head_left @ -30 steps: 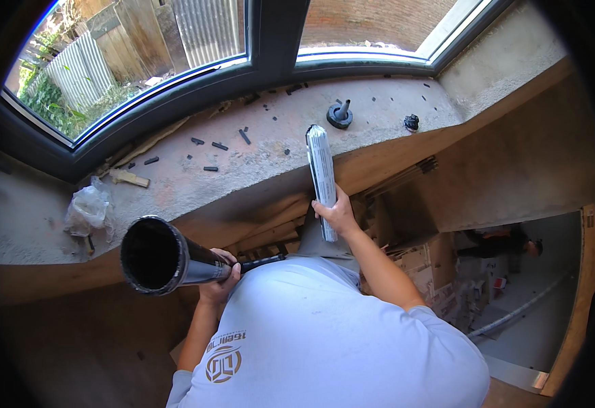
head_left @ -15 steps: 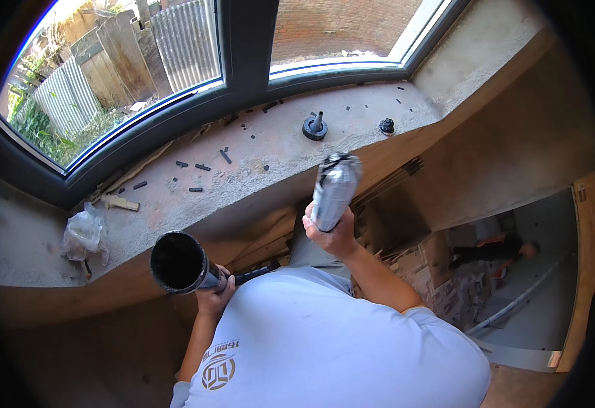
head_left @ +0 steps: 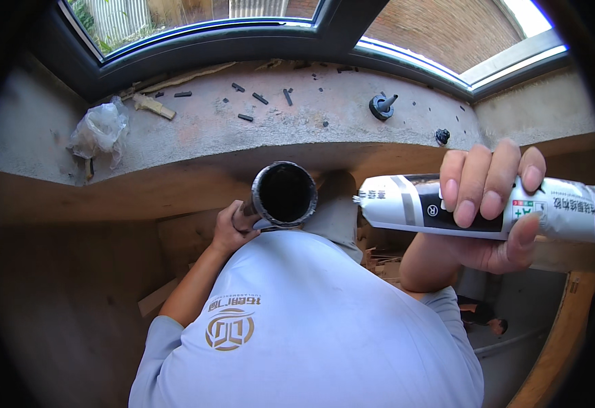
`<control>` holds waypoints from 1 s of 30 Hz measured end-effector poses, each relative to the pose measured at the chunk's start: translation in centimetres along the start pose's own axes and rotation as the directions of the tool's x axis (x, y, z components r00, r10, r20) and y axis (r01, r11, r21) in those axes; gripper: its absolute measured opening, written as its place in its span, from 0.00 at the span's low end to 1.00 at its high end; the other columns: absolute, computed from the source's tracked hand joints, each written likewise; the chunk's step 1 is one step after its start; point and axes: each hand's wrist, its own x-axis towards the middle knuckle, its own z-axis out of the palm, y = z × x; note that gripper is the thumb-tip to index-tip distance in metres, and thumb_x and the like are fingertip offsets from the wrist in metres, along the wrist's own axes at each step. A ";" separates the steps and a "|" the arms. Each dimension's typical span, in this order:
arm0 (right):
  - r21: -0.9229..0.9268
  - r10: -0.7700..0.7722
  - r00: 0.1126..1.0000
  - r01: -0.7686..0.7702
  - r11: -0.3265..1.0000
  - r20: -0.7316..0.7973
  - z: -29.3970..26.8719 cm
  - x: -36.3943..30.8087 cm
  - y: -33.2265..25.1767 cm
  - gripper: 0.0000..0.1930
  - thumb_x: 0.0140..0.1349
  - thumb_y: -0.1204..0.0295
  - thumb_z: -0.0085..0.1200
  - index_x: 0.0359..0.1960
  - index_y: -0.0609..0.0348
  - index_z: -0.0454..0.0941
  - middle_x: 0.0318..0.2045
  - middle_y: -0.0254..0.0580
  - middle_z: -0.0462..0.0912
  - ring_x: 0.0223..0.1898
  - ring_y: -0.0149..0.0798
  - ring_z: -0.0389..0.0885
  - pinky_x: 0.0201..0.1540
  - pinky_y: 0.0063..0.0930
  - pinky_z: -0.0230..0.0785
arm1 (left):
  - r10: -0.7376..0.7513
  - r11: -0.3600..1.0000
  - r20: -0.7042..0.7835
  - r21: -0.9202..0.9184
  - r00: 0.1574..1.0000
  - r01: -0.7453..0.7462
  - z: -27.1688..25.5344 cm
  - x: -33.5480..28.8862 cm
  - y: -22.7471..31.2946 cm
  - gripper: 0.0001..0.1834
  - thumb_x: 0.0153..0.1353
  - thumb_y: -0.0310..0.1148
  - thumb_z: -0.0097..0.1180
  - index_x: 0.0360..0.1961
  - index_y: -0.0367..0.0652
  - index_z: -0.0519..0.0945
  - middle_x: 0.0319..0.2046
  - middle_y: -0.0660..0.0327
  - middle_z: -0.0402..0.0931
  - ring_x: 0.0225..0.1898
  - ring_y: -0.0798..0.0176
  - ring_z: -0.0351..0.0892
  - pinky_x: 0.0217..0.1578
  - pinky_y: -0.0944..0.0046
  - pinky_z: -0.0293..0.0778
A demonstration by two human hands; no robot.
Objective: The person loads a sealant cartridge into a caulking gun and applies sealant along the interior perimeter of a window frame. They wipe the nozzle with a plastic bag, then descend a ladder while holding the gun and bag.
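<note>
The right hand (head_left: 493, 204) has turned the white pack (head_left: 413, 204) crosswise, gripping it right of the dark tube (head_left: 284, 194) the left hand (head_left: 235, 231) clasps, leaving the two apart.

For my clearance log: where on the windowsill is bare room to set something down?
The rough grey sill looks bare at its front between the crumpled clear plastic bag and the short black strips; a smaller patch lies between the black round-collared nozzle and the crumpled black lump. Crowded: the left end, with bag and pale wooden piece, and the strip-littered middle.
</note>
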 end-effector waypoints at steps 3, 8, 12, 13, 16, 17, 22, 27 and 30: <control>0.115 0.014 0.999 -0.019 0.993 0.043 1.2 1.6 2.0 0.18 0.72 0.61 0.54 0.56 0.55 0.67 0.37 0.39 0.75 0.37 0.36 0.82 0.48 0.36 0.76 | 0.062 0.998 -0.035 0.027 0.997 -0.061 0.2 0.3 0.7 0.32 0.36 0.26 0.79 0.46 0.39 0.79 0.37 0.51 0.83 0.39 0.50 0.86 0.43 0.57 0.80; 0.201 0.096 0.991 -0.114 0.973 0.098 2.0 2.6 5.8 0.17 0.74 0.62 0.51 0.58 0.54 0.66 0.39 0.40 0.76 0.38 0.37 0.82 0.49 0.38 0.77 | 0.042 0.999 -0.040 0.020 0.998 -0.041 0.2 0.9 1.1 0.32 0.35 0.26 0.80 0.46 0.39 0.79 0.38 0.51 0.84 0.40 0.50 0.86 0.44 0.56 0.80; 0.207 0.134 0.990 -0.142 0.968 0.052 2.8 2.0 7.9 0.18 0.70 0.67 0.55 0.57 0.55 0.66 0.38 0.42 0.76 0.37 0.38 0.82 0.49 0.38 0.78 | -0.014 1.000 -0.035 0.020 0.999 0.015 0.1 1.3 1.5 0.31 0.36 0.29 0.81 0.45 0.39 0.80 0.37 0.52 0.84 0.39 0.53 0.86 0.44 0.57 0.80; 0.173 0.150 0.989 -0.149 0.973 0.010 3.1 1.5 8.5 0.18 0.69 0.68 0.57 0.57 0.55 0.66 0.38 0.42 0.76 0.38 0.38 0.81 0.49 0.38 0.78 | 0.019 1.000 -0.052 0.000 0.998 -0.019 -0.1 1.4 1.7 0.31 0.37 0.29 0.80 0.45 0.39 0.80 0.37 0.52 0.84 0.39 0.53 0.86 0.44 0.58 0.80; -0.262 0.136 0.985 -0.105 0.959 0.102 3.0 -0.2 10.8 0.25 0.64 0.63 0.67 0.56 0.59 0.71 0.46 0.47 0.79 0.49 0.43 0.80 0.59 0.45 0.72 | 0.088 0.996 -0.093 -0.015 0.992 -0.090 -0.1 1.7 2.0 0.28 0.41 0.32 0.79 0.45 0.38 0.80 0.36 0.53 0.84 0.38 0.55 0.85 0.44 0.59 0.80; -0.318 0.190 0.980 -0.160 0.934 0.065 2.8 -1.3 11.1 0.29 0.62 0.57 0.68 0.57 0.61 0.72 0.50 0.49 0.79 0.55 0.45 0.76 0.63 0.46 0.67 | 0.066 0.997 -0.076 0.035 0.995 -0.063 -0.2 1.8 1.8 0.28 0.42 0.33 0.78 0.45 0.38 0.80 0.36 0.53 0.84 0.37 0.55 0.85 0.44 0.59 0.79; -0.352 0.311 0.896 -0.415 0.839 -0.316 -0.6 -8.9 13.5 0.29 0.67 0.52 0.65 0.58 0.65 0.78 0.57 0.48 0.80 0.63 0.41 0.74 0.69 0.40 0.62 | -0.022 0.999 -0.048 0.027 0.999 0.024 0.0 0.9 -0.8 0.28 0.44 0.32 0.77 0.47 0.38 0.79 0.37 0.52 0.84 0.40 0.55 0.86 0.45 0.57 0.79; -0.544 0.065 0.615 -0.737 0.400 -0.786 -9.7 -15.1 14.9 0.13 0.66 0.67 0.66 0.44 0.64 0.84 0.39 0.42 0.86 0.43 0.37 0.83 0.51 0.34 0.75 | -0.151 0.988 -0.057 -0.043 0.987 0.149 -0.5 -1.4 -2.2 0.26 0.49 0.29 0.76 0.49 0.35 0.79 0.41 0.54 0.86 0.44 0.61 0.86 0.48 0.58 0.79; -0.647 -0.108 0.640 -0.737 0.196 -0.761 -16.1 -15.4 15.5 0.18 0.62 0.62 0.68 0.46 0.64 0.84 0.37 0.44 0.84 0.42 0.43 0.82 0.50 0.37 0.74 | -0.208 0.976 -0.046 -0.078 0.977 0.204 -1.1 -1.7 -1.8 0.25 0.49 0.29 0.77 0.47 0.35 0.80 0.41 0.54 0.86 0.44 0.62 0.85 0.48 0.59 0.79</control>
